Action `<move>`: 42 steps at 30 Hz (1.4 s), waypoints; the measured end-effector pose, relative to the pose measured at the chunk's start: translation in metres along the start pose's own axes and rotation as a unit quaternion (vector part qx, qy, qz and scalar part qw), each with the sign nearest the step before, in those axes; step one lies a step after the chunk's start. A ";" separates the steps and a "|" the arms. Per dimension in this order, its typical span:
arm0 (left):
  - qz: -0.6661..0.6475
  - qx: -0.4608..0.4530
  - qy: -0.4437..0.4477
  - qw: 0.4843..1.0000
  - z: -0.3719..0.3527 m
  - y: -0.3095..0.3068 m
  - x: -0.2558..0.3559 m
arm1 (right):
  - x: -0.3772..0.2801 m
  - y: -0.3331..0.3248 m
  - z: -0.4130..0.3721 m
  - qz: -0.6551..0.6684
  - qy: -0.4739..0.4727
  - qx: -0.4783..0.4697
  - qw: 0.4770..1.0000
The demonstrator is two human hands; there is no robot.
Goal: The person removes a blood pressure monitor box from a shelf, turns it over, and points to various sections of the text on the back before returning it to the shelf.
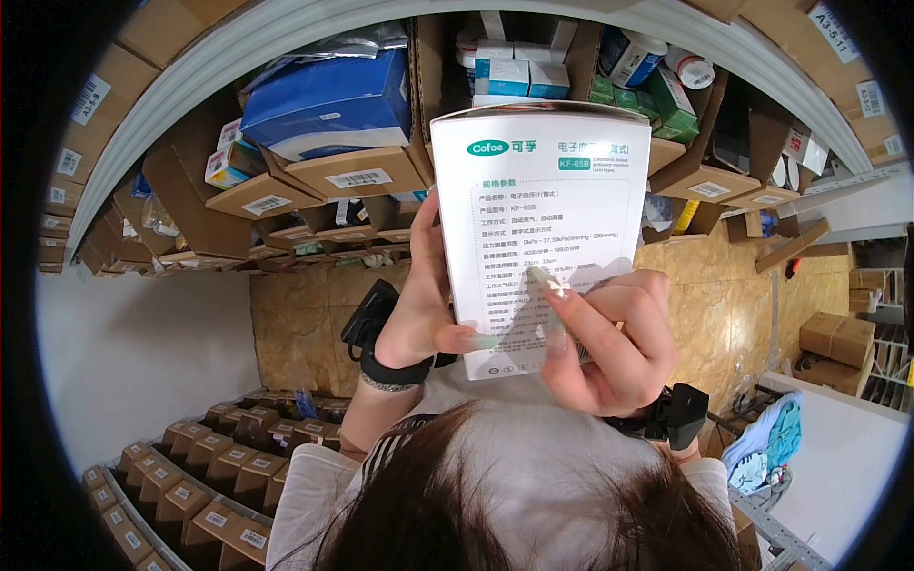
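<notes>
A white Cofoe blood pressure monitor box stands upright in front of me, its printed specification side facing me. My left hand is closed around the left edge of the box, thumb on the front and the other fingers partly hidden. In front of the lower right of the box is my right hand. Its index finger points at the small printed lines and its thumb is apart below, both at the box face; the other fingers are bent. Nothing shows between those fingers. Both wrists wear black straps with devices.
Beyond the box, a shelf carries open cardboard bins with a large blue box, small blue-white boxes and green boxes. Rows of labelled cardboard bins stand lower left. Cartons and a blue cloth bundle are at right.
</notes>
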State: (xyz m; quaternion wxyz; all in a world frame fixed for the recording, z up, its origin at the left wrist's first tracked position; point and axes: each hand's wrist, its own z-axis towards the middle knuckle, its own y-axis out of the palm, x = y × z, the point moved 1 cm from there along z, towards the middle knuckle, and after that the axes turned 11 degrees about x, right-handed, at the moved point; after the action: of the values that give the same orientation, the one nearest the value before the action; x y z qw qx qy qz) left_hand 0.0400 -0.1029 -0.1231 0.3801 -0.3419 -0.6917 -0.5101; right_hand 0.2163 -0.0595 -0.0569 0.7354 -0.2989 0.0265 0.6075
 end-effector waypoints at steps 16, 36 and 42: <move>0.031 -0.014 0.008 0.999 0.002 -0.003 -0.001 | 0.000 -0.002 0.003 0.009 0.018 0.007 1.000; 0.025 -0.025 0.006 0.999 0.002 -0.006 -0.007 | 0.001 -0.004 0.000 -0.009 0.028 0.027 0.999; -0.008 -0.010 0.003 1.000 0.000 0.003 0.003 | -0.007 -0.004 -0.004 -0.059 -0.029 0.014 0.998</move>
State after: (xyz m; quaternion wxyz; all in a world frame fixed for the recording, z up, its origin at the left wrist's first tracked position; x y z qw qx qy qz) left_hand 0.0408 -0.1022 -0.1194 0.3748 -0.3384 -0.6884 -0.5207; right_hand 0.2193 -0.0679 -0.0554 0.7747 -0.2714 -0.0038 0.5711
